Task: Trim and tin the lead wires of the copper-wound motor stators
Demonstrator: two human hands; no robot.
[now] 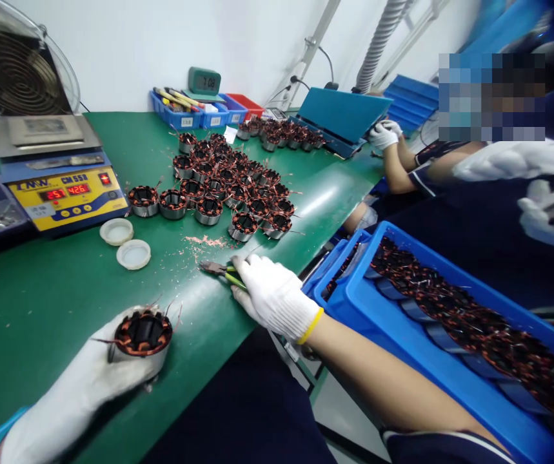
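My left hand, in a white glove, is wrapped round a motor stator with a steel ring, black insulation and copper windings. The stator is tilted slightly, its open top facing me, and loose wire ends stick out from its rim. In my right hand, also gloved in white with a yellow cuff, is a pair of wire cutters with green handles. Their jaws point left, low over the bench; whether they are parted I cannot make out. Copper wire clippings are scattered just beyond the jaws.
Several stators crowd the green bench. At left are two white lids and a soldering pot with a red display. Blue crates of stators stand at right. Beyond them are co-workers' gloved hands.
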